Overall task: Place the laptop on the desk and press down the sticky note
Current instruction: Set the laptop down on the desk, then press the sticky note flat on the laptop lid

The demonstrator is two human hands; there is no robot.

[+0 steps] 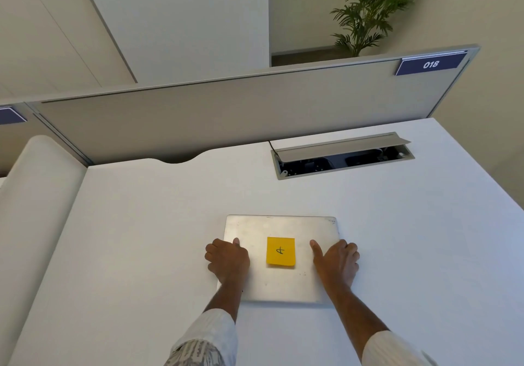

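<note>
A closed silver laptop [280, 226] lies flat on the white desk [141, 223], near its front middle. A yellow sticky note [280, 251] with a handwritten mark sits on the middle of the lid; its near edge looks slightly lifted. My left hand [226, 257] grips the laptop's left edge, thumb on the lid and fingers curled over the side. My right hand [337, 260] holds the right edge the same way, thumb pointing along the lid. Neither hand touches the note.
An open cable hatch [343, 154] with a raised grey flap is set in the desk behind the laptop. A grey partition [226, 110] with a blue "018" label [431, 64] bounds the far edge. A white rounded divider [37, 195] stands left. A potted plant [365, 11] stands beyond.
</note>
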